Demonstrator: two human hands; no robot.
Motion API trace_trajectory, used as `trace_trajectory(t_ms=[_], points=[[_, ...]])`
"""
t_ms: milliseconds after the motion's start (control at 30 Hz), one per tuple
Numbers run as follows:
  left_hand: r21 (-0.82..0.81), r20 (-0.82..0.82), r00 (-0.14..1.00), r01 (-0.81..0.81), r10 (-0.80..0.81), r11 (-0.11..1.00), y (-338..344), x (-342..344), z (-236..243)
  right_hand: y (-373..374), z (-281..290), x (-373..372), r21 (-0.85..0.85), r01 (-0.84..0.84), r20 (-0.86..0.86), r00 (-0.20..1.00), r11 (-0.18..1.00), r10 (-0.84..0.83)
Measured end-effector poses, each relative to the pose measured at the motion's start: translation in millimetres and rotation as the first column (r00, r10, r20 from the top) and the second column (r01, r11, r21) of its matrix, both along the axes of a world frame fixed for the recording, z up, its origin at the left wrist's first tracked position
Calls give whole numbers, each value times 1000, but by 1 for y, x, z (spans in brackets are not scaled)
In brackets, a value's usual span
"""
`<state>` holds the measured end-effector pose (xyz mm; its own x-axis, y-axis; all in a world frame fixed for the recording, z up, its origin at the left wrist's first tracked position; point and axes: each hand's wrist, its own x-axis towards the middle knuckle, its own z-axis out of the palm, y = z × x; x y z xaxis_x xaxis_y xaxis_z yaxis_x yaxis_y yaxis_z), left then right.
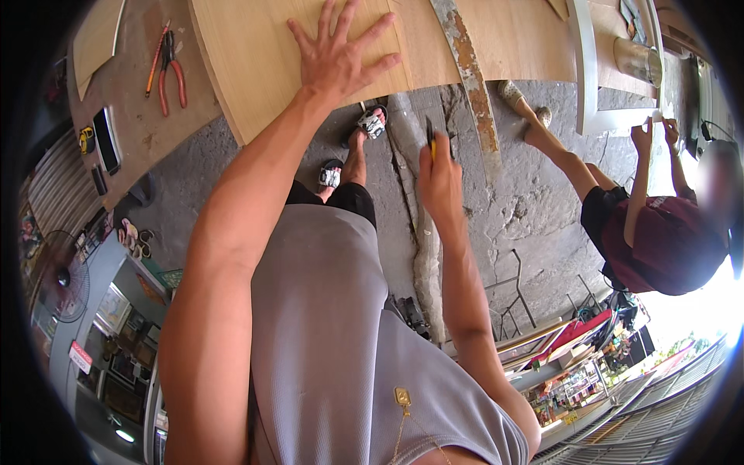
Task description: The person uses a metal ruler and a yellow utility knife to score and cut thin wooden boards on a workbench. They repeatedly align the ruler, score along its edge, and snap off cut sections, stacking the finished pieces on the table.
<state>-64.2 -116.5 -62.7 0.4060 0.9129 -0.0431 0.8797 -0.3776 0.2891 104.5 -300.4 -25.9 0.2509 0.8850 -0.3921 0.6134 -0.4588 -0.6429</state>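
My left hand (335, 58) lies flat on a sheet of thin plywood (256, 70), its fingers spread wide. The sheet rests on the worktable and reaches past its near edge. In my right hand (442, 182) is a utility knife (432, 145) with some yellow on its handle and a dark tip pointing away from me. That hand is closed around it, below the table's near edge and apart from the wood. A long metal straightedge (469, 66), worn and rust-brown, lies across the wood to the right of my left hand and juts out over the floor.
Red-handled pliers (172, 81), a pencil (157, 58), a phone (107, 139) and a yellow tape measure (86, 139) lie on the table at left. At right, a co-worker (659, 232) holds a white frame (620, 120) by its corner. A glass jar (638, 62) stands nearby.
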Motion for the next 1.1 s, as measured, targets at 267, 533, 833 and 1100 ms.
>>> trace_trajectory(t_ms=[267,533,833,1100], points=[[196,21,1000,-15,12,980,-3,0,-15,67,-5,-8,64,-101,35,994,993,99],[109,-3,1000,-24,24,994,-2,0,-10,76,1,-5,4,-171,43,984,985,171],[2,47,998,-41,41,999,-4,2,-1,83,5,-4,-49,-211,45,976,976,213],[19,81,996,-45,44,999,-4,1,-3,78,-5,-3,24,-177,-6,984,984,177]])
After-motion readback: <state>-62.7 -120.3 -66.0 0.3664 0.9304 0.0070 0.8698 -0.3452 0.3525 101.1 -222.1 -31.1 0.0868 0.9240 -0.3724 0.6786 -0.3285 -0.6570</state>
